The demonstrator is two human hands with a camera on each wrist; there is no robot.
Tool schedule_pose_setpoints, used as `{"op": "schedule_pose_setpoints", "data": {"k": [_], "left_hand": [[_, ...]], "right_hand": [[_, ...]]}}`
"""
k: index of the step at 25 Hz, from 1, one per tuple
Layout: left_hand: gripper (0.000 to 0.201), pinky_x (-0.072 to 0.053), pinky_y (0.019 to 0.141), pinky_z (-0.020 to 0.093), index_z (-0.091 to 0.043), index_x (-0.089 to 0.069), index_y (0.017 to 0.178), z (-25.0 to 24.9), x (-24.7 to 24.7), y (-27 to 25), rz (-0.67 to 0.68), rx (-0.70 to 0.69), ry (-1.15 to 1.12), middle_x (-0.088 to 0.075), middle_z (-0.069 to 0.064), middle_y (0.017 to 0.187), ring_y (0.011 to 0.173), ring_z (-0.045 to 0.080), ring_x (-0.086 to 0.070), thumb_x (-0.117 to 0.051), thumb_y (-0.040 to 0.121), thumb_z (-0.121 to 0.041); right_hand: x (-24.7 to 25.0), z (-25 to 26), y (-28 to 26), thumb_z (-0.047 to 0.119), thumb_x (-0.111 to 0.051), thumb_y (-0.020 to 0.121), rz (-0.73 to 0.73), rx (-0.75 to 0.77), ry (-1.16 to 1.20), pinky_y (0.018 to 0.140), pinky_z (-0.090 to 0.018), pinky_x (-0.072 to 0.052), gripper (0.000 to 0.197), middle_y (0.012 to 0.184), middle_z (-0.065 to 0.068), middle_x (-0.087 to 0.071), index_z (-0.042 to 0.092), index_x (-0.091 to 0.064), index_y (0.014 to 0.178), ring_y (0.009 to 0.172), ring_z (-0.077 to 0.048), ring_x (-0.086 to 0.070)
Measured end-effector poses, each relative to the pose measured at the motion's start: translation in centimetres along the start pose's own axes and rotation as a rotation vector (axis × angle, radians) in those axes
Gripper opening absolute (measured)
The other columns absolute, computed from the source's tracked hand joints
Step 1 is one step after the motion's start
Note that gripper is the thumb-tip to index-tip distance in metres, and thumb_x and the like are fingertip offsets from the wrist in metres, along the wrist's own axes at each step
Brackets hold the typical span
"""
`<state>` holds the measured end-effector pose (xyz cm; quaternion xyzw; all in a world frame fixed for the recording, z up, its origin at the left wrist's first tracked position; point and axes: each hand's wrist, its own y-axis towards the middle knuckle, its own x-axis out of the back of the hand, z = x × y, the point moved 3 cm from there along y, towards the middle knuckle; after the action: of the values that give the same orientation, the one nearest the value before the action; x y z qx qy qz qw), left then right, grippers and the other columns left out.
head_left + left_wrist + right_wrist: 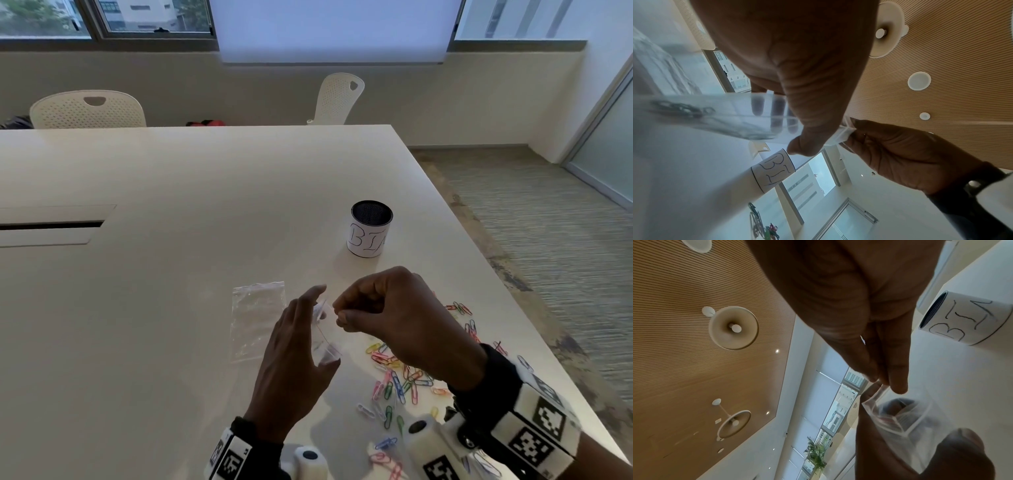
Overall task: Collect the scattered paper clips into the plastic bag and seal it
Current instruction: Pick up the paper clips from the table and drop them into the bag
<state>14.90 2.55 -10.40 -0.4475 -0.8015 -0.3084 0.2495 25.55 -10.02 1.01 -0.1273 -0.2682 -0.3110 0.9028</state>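
Both hands meet above the table (171,308): left hand (294,363) grips the small plastic bag (325,339), right hand (400,318) pinches its rim, paper clips (400,380) scattered beneath, a second bag (257,318) flat leftward, "BIN" cup (370,229) beyond.

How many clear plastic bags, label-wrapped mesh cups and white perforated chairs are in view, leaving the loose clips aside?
Clear plastic bags: 2, one flat on the white table, one pinched between the left hand and the right hand
Black mesh cup with white paper label: 1
White perforated chairs: 2
Total: 5
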Motion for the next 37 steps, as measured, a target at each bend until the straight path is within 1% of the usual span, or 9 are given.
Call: {"op": "schedule_pose_setpoints", "data": {"k": [4,8,11,15,20,28,32,34,37], "left_hand": [[0.097,-0.053,0.105,0.037,-0.037,-0.024,0.153,-0.4,0.2,0.1,-0.012,-0.003,-0.02,-0.055,-0.007,0.132,0.117,0.008,-0.054,-0.084,0.078,-0.025],[0.094,-0.052,0.105,0.034,-0.033,-0.028,0.153,-0.6,0.4,0.3,-0.02,-0.008,-0.036,-0.056,-0.008,0.128,0.117,0.005,-0.054,-0.084,0.078,-0.023],[0.097,-0.051,0.104,0.031,-0.033,-0.028,0.153,-0.6,0.2,0.6,-0.015,-0.014,-0.041,-0.056,-0.008,0.128,0.116,0.002,-0.054,-0.087,0.077,-0.021],[0.097,-0.051,0.104,0.034,-0.031,-0.029,0.152,-0.7,0.0,1.2,-0.002,-0.012,-0.06,-0.057,-0.007,0.129,0.116,0.004,-0.054,-0.087,0.075,-0.022],[0.098,-0.052,0.106,0.039,-0.032,-0.028,0.153,-0.7,-0.3,1.7,0.03,0.012,-0.051,-0.056,-0.004,0.132,0.12,0.007,-0.054,-0.088,0.075,-0.021],[0.098,-0.053,0.105,0.039,-0.034,-0.026,0.153,-0.7,-0.5,2.1,0.061,-0.003,-0.041,-0.053,-0.005,0.132,0.119,0.008,-0.054,-0.086,0.077,-0.021],[0.098,-0.054,0.102,0.037,-0.034,-0.024,0.154,-0.8,-0.7,2.8,0.101,-0.018,-0.006,-0.052,-0.004,0.133,0.116,0.006,-0.052,-0.085,0.078,-0.023],[0.099,-0.053,0.101,0.034,-0.034,-0.023,0.154,-0.7,-0.6,3.0,0.103,-0.028,-0.001,-0.051,-0.005,0.132,0.114,0.004,-0.05,-0.085,0.078,-0.025],[0.1,-0.053,0.1,0.033,-0.037,-0.023,0.153,-0.4,-0.6,3.0,0.089,-0.03,-0.006,-0.048,-0.012,0.124,0.113,0.005,-0.052,-0.086,0.077,-0.026]], "right_hand": [[1.6,-0.7,0.4,0.01,-0.082,0.084,-0.079,-0.001,-0.008,0.076,-0.016,-0.062,0.013,0.085,0.002,-0.082,0.013,-0.08,0.096,0.076,-0.003,-0.078],[5.6,-5.3,2.5,0.006,-0.083,0.083,-0.287,-0.033,-0.157,0.071,-0.012,-0.06,0.012,0.078,0.002,-0.08,0.013,-0.081,0.092,0.07,-0.003,-0.076],[7.9,-10.3,4.3,0.004,-0.077,0.088,-0.35,-0.098,-0.353,0.082,-0.026,-0.063,0.01,0.09,-0.005,-0.08,0.009,-0.081,0.095,0.08,-0.012,-0.075],[8.2,-15.0,6.3,0.004,-0.065,0.095,-0.279,-0.176,-0.484,0.092,-0.03,-0.059,0.019,0.111,-0.009,-0.079,0.01,-0.079,0.107,0.101,-0.021,-0.075],[5.8,-16.0,7.7,0.001,-0.054,0.099,-0.125,-0.158,-0.563,0.103,-0.035,-0.053,0.032,0.129,-0.014,-0.068,0.007,-0.072,0.124,0.118,-0.028,-0.066],[1.6,-13.9,5.2,0.002,-0.052,0.101,0.083,-0.072,-0.513,0.092,-0.034,-0.057,0.027,0.117,-0.001,-0.065,0.013,-0.075,0.112,0.103,-0.018,-0.065],[1.1,-12.3,4.8,0.021,-0.061,0.101,0.131,-0.04,-0.488,0.092,-0.029,-0.055,0.026,0.124,0.001,-0.066,0.019,-0.069,0.126,0.105,-0.013,-0.062],[0.9,-11.8,5.1,0.033,-0.068,0.096,0.112,-0.008,-0.517,0.093,-0.03,-0.054,0.037,0.132,0.003,-0.064,0.023,-0.064,0.131,0.109,-0.012,-0.062],[-0.7,-11.5,5.0,0.051,-0.075,0.085,0.214,0.044,-0.567,0.095,-0.032,-0.053,0.052,0.134,0.01,-0.057,0.029,-0.062,0.131,0.116,-0.01,-0.055]]}}
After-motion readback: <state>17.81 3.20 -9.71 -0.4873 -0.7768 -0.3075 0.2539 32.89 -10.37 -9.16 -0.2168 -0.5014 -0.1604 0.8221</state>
